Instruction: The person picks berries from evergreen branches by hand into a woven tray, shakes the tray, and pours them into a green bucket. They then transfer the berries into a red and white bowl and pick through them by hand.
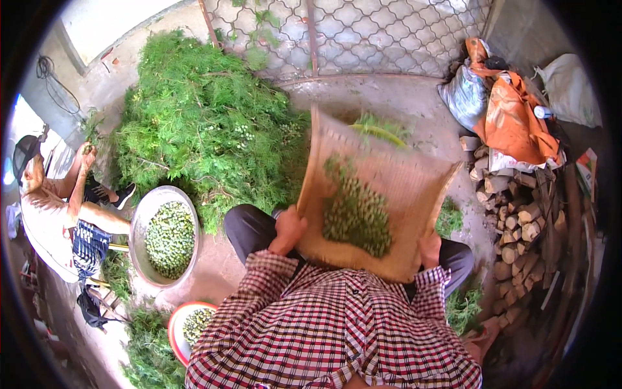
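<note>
A woven winnowing basket [418,198] is held in front of me, over my lap, its far side blurred. My left hand [289,230] is closed around the basket's left rim. On the right rim my right hand [428,249] is closed too, with its fingers partly hidden by the basket. Inside lies a smeared pile of small round green cones [363,217] mixed with bits of green leaf, mostly toward the near left. The basket's sides curve upward.
A big heap of green feathery branches [207,123] lies ahead left. Beside my left knee stand a metal basin [162,192] and a red-rimmed basin [173,330], both holding green cones. Another person [58,201] sits far left, hands raised. Stacked firewood [518,227] and sacks [512,120] line the right.
</note>
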The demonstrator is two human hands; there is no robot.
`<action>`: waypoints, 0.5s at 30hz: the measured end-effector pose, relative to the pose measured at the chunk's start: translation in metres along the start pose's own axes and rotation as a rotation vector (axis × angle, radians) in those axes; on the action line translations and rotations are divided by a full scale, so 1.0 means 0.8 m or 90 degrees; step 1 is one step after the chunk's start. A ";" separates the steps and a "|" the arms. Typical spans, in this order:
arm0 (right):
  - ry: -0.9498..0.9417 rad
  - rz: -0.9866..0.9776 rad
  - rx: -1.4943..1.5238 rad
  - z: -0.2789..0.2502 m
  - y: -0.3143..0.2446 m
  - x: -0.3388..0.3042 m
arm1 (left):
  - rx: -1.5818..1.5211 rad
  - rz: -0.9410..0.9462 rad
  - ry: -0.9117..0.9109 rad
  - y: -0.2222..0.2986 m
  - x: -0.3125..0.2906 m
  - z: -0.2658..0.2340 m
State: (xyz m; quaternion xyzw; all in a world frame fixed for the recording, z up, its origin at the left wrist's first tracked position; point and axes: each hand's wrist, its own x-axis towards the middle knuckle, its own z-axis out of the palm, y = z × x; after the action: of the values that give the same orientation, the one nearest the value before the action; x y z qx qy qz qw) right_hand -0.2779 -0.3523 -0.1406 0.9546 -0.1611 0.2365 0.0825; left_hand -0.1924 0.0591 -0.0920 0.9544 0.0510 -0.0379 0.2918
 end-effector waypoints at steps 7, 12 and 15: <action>-0.240 0.333 0.479 -0.128 -0.043 0.029 | -0.070 0.049 0.072 0.008 -0.015 -0.015; -0.210 0.253 0.431 -0.017 0.017 0.013 | -0.062 0.031 0.078 0.022 -0.009 -0.020; -0.256 0.117 0.244 -0.027 0.003 -0.004 | -0.064 -0.029 -0.011 0.001 -0.012 -0.003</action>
State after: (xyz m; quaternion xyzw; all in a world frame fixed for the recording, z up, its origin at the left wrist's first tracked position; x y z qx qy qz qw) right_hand -0.2904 -0.3489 -0.1227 0.9620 -0.2124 0.0750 -0.1546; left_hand -0.2016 0.0595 -0.0884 0.9368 0.0719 -0.0501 0.3387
